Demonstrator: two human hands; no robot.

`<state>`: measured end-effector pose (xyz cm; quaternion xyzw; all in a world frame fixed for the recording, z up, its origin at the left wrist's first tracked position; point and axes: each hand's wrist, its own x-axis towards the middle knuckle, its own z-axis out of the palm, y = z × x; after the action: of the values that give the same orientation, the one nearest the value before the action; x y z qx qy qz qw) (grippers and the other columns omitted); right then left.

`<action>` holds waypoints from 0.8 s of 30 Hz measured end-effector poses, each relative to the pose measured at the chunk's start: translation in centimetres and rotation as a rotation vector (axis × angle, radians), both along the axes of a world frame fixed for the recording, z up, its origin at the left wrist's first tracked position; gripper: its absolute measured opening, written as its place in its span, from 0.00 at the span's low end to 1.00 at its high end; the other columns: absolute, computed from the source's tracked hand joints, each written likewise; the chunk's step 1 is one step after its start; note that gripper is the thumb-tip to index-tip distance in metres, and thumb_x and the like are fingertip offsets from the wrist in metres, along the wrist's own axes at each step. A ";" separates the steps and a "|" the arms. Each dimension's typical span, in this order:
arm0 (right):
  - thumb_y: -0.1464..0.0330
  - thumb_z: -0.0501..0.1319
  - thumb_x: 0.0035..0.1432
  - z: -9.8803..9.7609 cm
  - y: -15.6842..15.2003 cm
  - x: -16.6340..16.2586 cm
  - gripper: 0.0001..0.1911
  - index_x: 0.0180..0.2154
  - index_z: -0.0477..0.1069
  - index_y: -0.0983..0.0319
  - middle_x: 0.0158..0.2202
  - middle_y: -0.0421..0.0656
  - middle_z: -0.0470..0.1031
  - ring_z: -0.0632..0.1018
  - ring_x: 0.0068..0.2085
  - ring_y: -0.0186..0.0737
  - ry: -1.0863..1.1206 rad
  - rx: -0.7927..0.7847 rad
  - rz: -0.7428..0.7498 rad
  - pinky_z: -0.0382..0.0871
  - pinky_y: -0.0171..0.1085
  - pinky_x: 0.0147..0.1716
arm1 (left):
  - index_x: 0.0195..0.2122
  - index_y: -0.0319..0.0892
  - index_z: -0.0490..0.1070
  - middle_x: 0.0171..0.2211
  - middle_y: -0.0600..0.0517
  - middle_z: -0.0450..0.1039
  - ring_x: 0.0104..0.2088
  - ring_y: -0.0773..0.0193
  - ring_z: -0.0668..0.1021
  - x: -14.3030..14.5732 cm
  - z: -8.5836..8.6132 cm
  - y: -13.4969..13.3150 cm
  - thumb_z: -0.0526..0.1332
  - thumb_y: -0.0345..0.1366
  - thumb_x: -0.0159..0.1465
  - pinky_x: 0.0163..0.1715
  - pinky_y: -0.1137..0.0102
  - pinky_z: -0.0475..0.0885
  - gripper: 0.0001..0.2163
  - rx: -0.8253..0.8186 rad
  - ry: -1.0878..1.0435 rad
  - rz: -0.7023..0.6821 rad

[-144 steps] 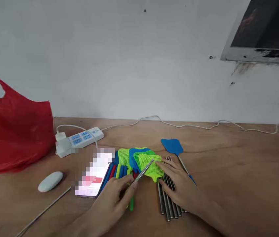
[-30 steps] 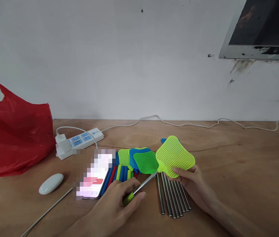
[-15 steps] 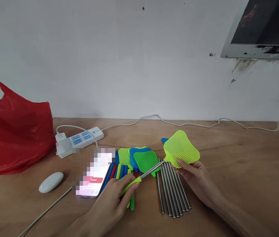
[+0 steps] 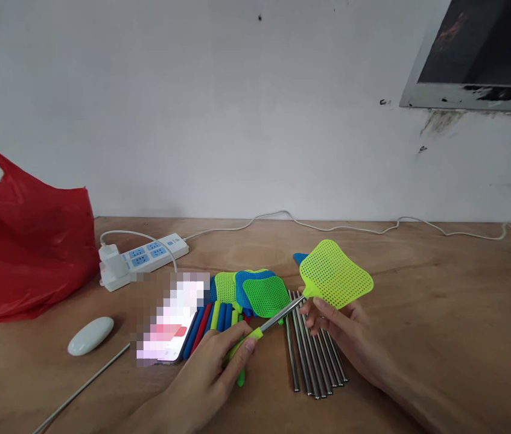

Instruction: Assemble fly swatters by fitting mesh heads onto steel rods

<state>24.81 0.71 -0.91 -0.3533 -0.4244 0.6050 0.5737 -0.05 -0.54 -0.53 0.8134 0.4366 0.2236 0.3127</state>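
Observation:
A yellow-green fly swatter [image 4: 334, 274] with a perforated head and a metal rod slants up to the right above the table. My left hand [image 4: 212, 367] is closed around its yellow-green handle. At the lower edge of the head, near the neck, my right hand [image 4: 339, 325] grips it with bent fingers; the fingertips are partly hidden. Beneath that hand lie several metal rods [image 4: 316, 367] side by side. Left of them are green [image 4: 266, 295], blue and yellow-green swatter heads in an overlapping pile, and several coloured handles [image 4: 216, 316], partly covered by my left hand.
A lit phone [image 4: 183, 319], partly blurred out, lies beside the handles. Further left are a white mouse-shaped object [image 4: 91, 336], a white power strip [image 4: 146, 259] with a plug and cable, and a red plastic bag [image 4: 29, 241]. A thin white cord [image 4: 336, 228] runs along the wall.
My right hand has shifted from the head's lower edge toward the neck, its fingers now curled under it. The swatter head has turned slightly; my left hand keeps its hold on the handle.

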 end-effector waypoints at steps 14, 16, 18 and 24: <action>0.54 0.74 0.47 1.2 0.2 0.6 0.18 0.28 0.77 0.62 0.27 0.40 0.76 0.71 0.22 0.29 0.035 -0.081 -0.167 0.65 0.27 0.17 | 0.38 0.45 0.71 0.26 0.56 0.71 0.26 0.65 0.72 -0.1 1.0 -0.5 0.49 0.43 0.74 0.27 0.72 0.63 0.14 0.089 0.017 -0.121; 0.53 0.74 0.46 1.3 0.6 1.1 0.19 0.27 0.75 0.61 0.23 0.37 0.72 0.67 0.19 0.27 0.024 -0.095 -0.223 0.60 0.27 0.14 | 0.36 0.44 0.69 0.24 0.57 0.66 0.23 0.66 0.70 -0.1 0.8 -0.3 0.48 0.41 0.74 0.24 0.72 0.59 0.14 0.101 0.042 -0.127; 0.52 0.74 0.44 1.0 1.0 1.7 0.21 0.26 0.73 0.62 0.19 0.34 0.66 0.61 0.16 0.26 -0.026 -0.097 -0.270 0.54 0.27 0.12 | 0.33 0.44 0.68 0.23 0.57 0.64 0.23 0.66 0.68 -0.1 0.5 -0.2 0.48 0.39 0.74 0.24 0.71 0.58 0.14 0.123 0.071 -0.125; 0.48 0.70 0.47 -0.3 2.8 3.7 0.23 0.27 0.74 0.61 0.18 0.35 0.67 0.64 0.19 0.30 -0.419 -0.006 -0.377 0.56 0.31 0.17 | 0.31 0.43 0.67 0.25 0.54 0.69 0.24 0.64 0.70 -0.1 0.5 -0.2 0.47 0.37 0.73 0.25 0.71 0.59 0.15 0.187 0.145 -0.126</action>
<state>28.52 3.49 -1.20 -0.5450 -0.4587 0.4026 0.5749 -0.10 -0.78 -0.02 0.8787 0.3835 0.1838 0.2167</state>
